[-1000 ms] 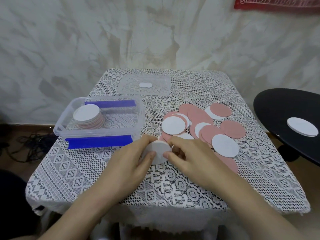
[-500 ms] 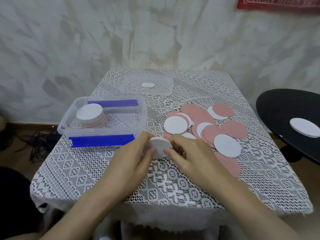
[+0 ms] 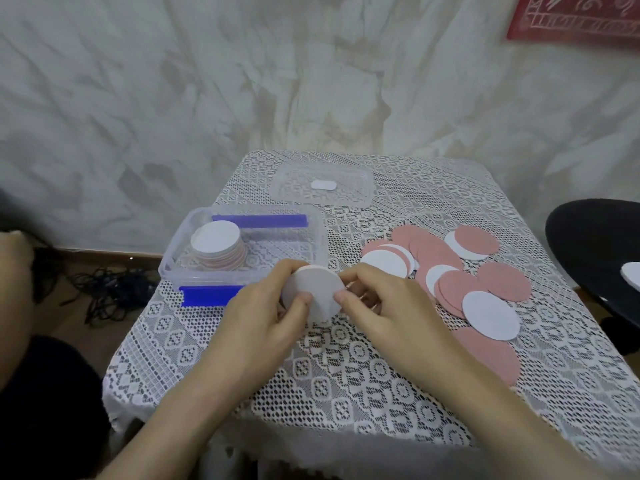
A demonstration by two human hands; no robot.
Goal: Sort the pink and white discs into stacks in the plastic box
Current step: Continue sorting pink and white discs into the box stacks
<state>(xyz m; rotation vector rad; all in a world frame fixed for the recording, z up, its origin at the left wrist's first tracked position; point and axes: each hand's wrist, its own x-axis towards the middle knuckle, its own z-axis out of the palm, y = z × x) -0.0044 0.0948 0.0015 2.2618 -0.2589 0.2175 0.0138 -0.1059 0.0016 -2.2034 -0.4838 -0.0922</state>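
Left grip (image 3: 263, 318) and right grip (image 3: 393, 315) both pinching the held discs (image 3: 317, 292) by the edges, just in front of the plastic box (image 3: 321, 237), sorted stack (image 3: 216, 244) inside its left end, loose discs (image 3: 450, 271) on the surface (image 3: 346, 393) to its right

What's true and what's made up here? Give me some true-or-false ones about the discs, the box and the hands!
1. The left hand and right hand both grip the held discs. True.
2. The box has nothing in it. False: a stack with a white disc on top sits at its left end.
3. The lid lies on the table behind the box. True.
4. All the loose discs on the table are white. False: some show pink, some white.
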